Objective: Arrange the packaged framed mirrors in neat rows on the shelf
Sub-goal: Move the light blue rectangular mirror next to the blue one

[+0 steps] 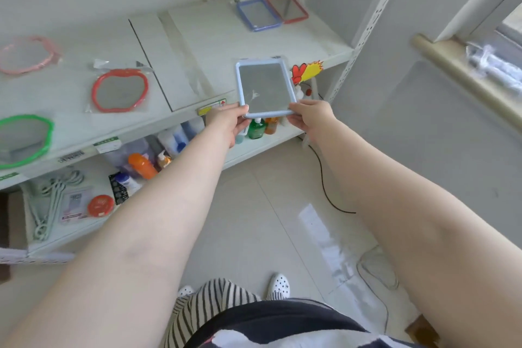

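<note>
Both hands, left (pixel 226 121) and right (pixel 309 115), pinch pale-blue mirror's (pixel 265 87) near edge; long axis points toward shelf (pixel 214 37) back.

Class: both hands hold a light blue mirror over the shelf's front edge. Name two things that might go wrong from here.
1. The left hand and right hand pinch only the near corners of the light blue mirror, so it may slip and fall.
2. Set down here, it would sit out of line with the dark blue mirror.

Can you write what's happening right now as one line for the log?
step: placing mirror | left hand: grips light-blue mirror | right hand: grips it | shelf: blue mirror, red mirror at back
</note>
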`<state>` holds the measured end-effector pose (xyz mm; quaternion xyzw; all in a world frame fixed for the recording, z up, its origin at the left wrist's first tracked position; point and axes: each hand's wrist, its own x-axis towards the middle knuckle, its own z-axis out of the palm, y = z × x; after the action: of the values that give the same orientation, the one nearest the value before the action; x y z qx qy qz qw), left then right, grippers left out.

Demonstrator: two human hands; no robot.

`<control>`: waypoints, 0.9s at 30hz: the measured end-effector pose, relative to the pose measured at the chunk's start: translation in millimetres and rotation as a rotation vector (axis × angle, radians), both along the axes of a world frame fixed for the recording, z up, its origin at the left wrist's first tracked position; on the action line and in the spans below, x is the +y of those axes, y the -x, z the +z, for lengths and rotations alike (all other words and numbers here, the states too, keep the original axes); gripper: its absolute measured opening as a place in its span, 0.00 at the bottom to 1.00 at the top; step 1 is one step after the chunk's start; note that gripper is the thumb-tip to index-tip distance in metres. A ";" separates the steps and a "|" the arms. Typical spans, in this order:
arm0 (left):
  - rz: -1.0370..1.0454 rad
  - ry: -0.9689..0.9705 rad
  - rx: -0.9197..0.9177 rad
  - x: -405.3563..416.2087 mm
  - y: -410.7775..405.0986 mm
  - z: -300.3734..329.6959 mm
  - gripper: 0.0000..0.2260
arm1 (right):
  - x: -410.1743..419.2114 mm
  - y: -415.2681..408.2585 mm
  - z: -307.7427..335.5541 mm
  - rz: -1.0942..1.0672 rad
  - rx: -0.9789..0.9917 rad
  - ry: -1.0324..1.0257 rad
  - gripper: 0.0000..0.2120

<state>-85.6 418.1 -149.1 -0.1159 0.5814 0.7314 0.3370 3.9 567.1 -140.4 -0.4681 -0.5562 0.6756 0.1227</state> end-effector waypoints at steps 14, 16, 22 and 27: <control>0.028 0.018 0.013 94.7 47.3 14.7 0.15 | 100.4 47.9 6.4 0.029 -0.006 0.018 0.03; 0.016 0.019 0.014 111.1 64.4 15.8 0.15 | 116.0 64.0 9.2 0.009 0.015 0.024 0.05; 0.012 0.014 0.015 151.0 106.5 23.9 0.15 | 153.6 105.8 15.5 0.004 0.047 0.021 0.04; 0.068 0.024 -0.010 170.3 141.8 20.0 0.15 | 177.2 148.5 9.8 0.071 0.022 0.009 0.03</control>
<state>-227.4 588.3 -129.1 -0.1431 0.5843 0.7347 0.3135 -144.6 744.4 -130.6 -0.4411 -0.5679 0.6872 0.1027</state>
